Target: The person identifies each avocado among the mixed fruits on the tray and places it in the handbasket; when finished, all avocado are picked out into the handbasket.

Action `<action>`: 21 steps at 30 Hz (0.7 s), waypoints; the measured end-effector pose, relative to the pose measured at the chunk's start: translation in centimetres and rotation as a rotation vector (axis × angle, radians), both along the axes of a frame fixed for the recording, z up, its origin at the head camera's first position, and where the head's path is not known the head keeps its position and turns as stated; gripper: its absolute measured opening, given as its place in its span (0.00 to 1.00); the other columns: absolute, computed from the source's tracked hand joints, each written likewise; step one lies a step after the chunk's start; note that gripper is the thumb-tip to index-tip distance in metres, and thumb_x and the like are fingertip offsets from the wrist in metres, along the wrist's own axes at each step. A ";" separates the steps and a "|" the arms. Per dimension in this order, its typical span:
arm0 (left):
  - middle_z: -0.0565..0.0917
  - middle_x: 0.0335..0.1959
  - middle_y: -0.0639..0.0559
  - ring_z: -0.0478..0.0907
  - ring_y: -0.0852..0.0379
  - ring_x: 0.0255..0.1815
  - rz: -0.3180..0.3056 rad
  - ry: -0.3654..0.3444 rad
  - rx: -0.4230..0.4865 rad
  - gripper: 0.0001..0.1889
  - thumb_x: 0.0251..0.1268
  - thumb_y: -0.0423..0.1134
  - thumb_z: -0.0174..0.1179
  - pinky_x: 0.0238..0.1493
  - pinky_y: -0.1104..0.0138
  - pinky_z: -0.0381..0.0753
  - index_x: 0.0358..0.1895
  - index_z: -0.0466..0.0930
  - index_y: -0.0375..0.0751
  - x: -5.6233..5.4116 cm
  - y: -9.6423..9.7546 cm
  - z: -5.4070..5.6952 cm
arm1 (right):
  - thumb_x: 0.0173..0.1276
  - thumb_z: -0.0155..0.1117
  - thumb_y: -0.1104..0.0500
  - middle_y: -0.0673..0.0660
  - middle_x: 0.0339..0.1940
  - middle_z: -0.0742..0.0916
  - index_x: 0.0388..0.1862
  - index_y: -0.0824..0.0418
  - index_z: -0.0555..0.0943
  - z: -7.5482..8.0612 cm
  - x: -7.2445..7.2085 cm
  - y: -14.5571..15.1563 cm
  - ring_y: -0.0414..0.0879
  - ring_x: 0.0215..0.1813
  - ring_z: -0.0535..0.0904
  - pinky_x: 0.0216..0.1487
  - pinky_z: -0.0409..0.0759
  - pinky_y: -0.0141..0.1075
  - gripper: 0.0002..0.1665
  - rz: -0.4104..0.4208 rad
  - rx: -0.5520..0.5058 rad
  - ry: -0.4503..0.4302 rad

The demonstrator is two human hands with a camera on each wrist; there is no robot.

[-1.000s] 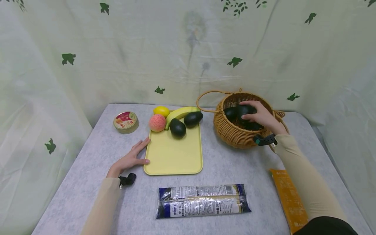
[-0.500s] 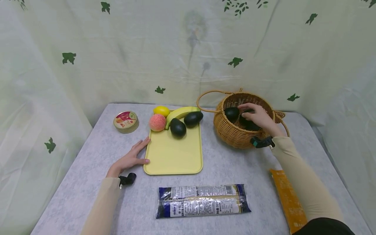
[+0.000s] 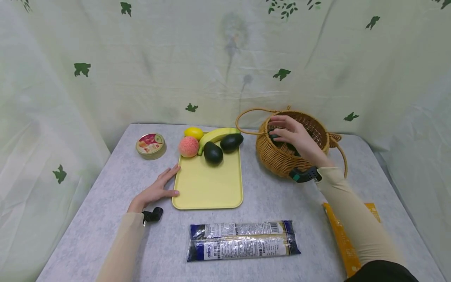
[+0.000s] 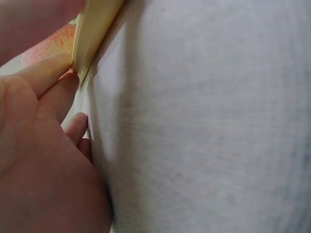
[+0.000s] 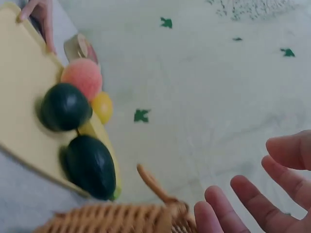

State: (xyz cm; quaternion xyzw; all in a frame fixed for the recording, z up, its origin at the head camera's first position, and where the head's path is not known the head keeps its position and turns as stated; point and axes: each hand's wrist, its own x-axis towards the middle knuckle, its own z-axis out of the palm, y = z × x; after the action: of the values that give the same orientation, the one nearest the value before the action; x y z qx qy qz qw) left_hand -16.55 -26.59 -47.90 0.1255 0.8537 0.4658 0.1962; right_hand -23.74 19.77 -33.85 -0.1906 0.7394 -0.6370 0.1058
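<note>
- Head view, near edge: a blue-ended packet (image 3: 244, 241) lies crosswise on the grey table (image 3: 158, 250).
- Near right: an orange packet (image 3: 344, 244) lies partly hidden under the right sleeve.
- Left hand (image 3: 157, 191): rests at the left edge of the yellow tray (image 3: 209, 188). Fingers are extended, with the thumb set apart from them; thumb and fingertips contact the tray edge. Nothing is gripped.
- Tray contents, far half: a rounded dark green fruit (image 3: 213, 153) sits left of and nearer than a longer dark green fruit (image 3: 231, 143).
- Right hand (image 3: 299, 139): positioned over the mouth of the wicker basket (image 3: 276, 164), right of the tray. Fingers are spread and slightly bent, the thumb is separate, and nothing is held.
- Basket contents: dark fruit (image 3: 277, 144) shows below the right hand; its count is obscured.
- Tray far end: a pink peach (image 3: 188, 147) at the left corner, a banana (image 3: 218, 135) behind the dark fruits, a lemon (image 3: 193, 134) behind the peach.
- Far left: a round tin (image 3: 150, 147) stands on the table, apart from the tray.
- Background: a pale curtain (image 3: 197, 58) with green leaf-like prints.
</note>
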 end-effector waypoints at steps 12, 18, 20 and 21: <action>0.38 0.78 0.47 0.26 0.41 0.75 0.006 -0.004 -0.002 0.48 0.59 0.41 0.66 0.64 0.34 0.32 0.78 0.44 0.47 0.0 -0.1 -0.1 | 0.74 0.54 0.57 0.61 0.69 0.68 0.72 0.60 0.62 -2.5 -0.3 -7.1 0.58 0.62 0.71 0.59 0.70 0.54 0.30 0.210 -0.011 0.000; 0.39 0.78 0.49 0.26 0.42 0.75 0.008 -0.001 -0.001 0.48 0.60 0.44 0.66 0.64 0.34 0.32 0.78 0.44 0.48 -0.1 -0.2 -0.5 | 0.73 0.56 0.54 0.57 0.69 0.69 0.73 0.57 0.61 -5.0 -1.0 -10.3 0.56 0.64 0.70 0.59 0.72 0.50 0.32 0.249 0.034 -0.055; 0.39 0.78 0.50 0.26 0.43 0.75 0.008 -0.001 0.003 0.48 0.60 0.44 0.66 0.65 0.35 0.32 0.78 0.44 0.49 -0.2 -0.2 -0.6 | 0.73 0.57 0.53 0.55 0.68 0.70 0.73 0.55 0.62 -5.7 -1.3 -11.1 0.55 0.63 0.71 0.58 0.74 0.46 0.32 0.250 0.068 -0.056; 0.39 0.78 0.50 0.26 0.43 0.75 0.007 -0.001 0.005 0.48 0.60 0.45 0.66 0.65 0.35 0.32 0.78 0.44 0.49 -0.2 -0.3 -0.6 | 0.72 0.57 0.53 0.55 0.68 0.70 0.72 0.54 0.62 -6.1 -1.4 -11.4 0.55 0.63 0.71 0.57 0.74 0.45 0.32 0.249 0.081 -0.058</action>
State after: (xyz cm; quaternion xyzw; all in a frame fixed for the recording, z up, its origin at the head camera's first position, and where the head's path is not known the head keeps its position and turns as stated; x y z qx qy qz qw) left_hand -16.76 -26.85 -48.52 0.1225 0.8528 0.4688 0.1948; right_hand -25.15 8.34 -39.91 -0.2579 0.7317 -0.5939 0.2131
